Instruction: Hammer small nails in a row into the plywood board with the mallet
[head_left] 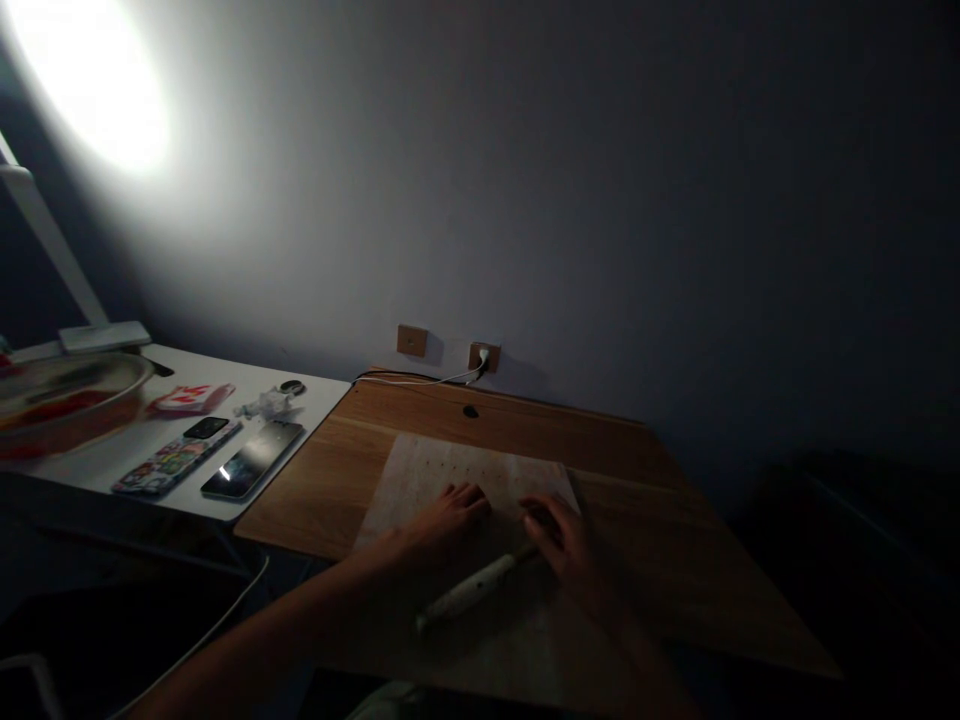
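My left hand (456, 512) rests on a pale board (517, 468), its fingers bent and close together. Whatever may be under the fingertips is hidden. Toward the board's right edge, my right hand (556, 535) has its thumb and fingers curled toward each other; in the dim light I cannot make out what is between them. A slim stick-like object with a whitish, handle-like length (469, 592) lies slanted on the board between my forearms. Its darker, thinner end reaches up to my right hand. Several tiny dark specks (448, 465) form a row near the board's far edge.
The board lies on a wooden table (645, 510). A white table (176, 355) adjoins at left, bearing a phone (253, 460), a patterned case (176, 458), a red-and-white packet (193, 398), crumpled plastic (270, 405), a large bowl (71, 405) and a lamp (56, 245). A plug (484, 356) trails cables.
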